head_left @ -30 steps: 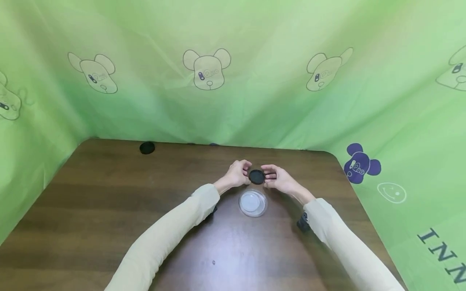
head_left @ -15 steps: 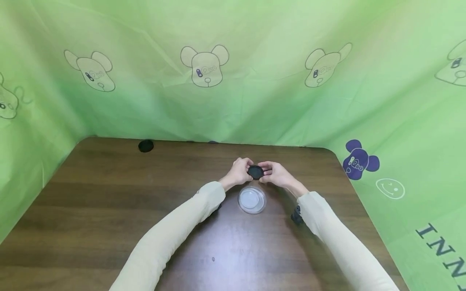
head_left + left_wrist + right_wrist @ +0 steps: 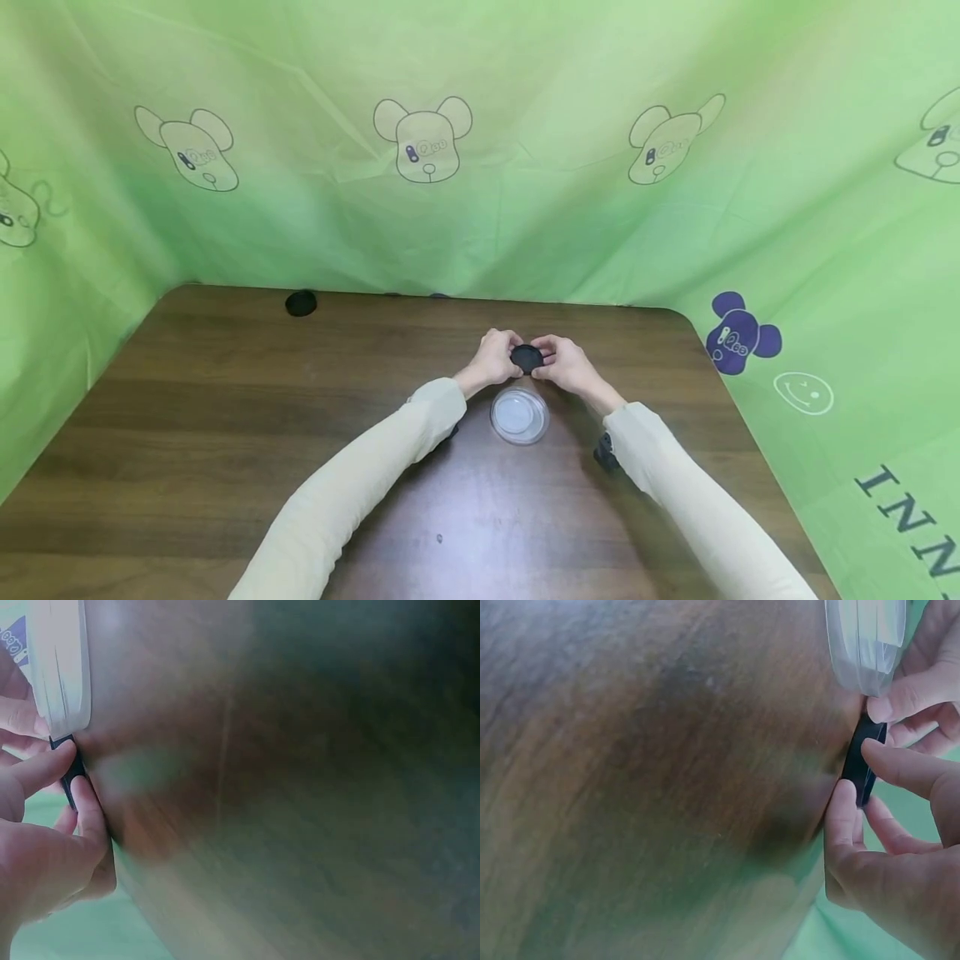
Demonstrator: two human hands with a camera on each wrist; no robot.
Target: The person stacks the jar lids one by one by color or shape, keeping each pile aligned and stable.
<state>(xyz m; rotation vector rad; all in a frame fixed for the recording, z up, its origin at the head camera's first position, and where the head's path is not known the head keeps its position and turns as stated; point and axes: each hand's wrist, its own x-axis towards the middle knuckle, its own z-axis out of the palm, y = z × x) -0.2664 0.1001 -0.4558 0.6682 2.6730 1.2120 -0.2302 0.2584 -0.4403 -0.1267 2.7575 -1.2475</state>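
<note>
A flat black round disc point(image 3: 527, 359) with a thick rim lies between my two hands, just beyond a clear round plastic container point(image 3: 520, 416). My left hand point(image 3: 497, 356) grips its left edge, the thumb on the near side. From the other side my right hand point(image 3: 564, 364) pinches it; in the right wrist view a fingertip point(image 3: 873, 752) presses on the black disc point(image 3: 859, 766). Both wrist views show the disc close over the wooden surface, beside the container's clear wall point(image 3: 867, 645). A whitish circle shows inside the container in the head view.
A second black disc point(image 3: 301, 303) lies at the table's far left edge. The brown wooden table point(image 3: 225, 433) ends at a green printed curtain point(image 3: 315, 217) behind and on both sides. A small dark mark point(image 3: 439, 538) shows on the tabletop near the front.
My right hand has moved left, closer to my left hand, and its fingers have closed in on the disc. The container and the far disc stay in place; the head view shifts slightly.
</note>
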